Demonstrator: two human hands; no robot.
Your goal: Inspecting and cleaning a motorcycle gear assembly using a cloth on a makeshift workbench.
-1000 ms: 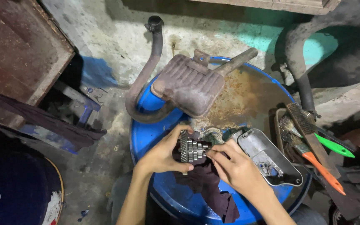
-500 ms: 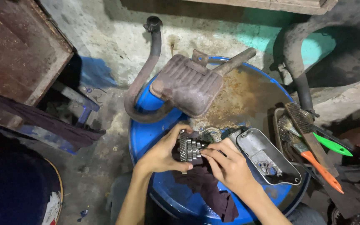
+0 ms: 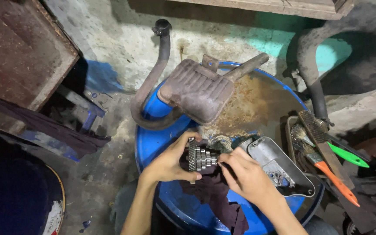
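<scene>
I am gripping a gear cluster with my left hand, my right hand pinching its end over a dark rag. They are sitting on a blue drum, beside a rusty muffler, a grey cover and brushes, on a concrete floor.

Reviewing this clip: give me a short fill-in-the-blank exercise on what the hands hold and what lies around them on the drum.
1. Both hands grip a stack of metal ____ on a shaft: the left hand at its big end, the right hand at the other.
2. Under the hands lies a dark ____ rag.
3. All this rests on a ____ drum.
4. The rusty muffler lies on the drum's ____ side from the person.

Missing words: gears; maroon; blue; far
</scene>
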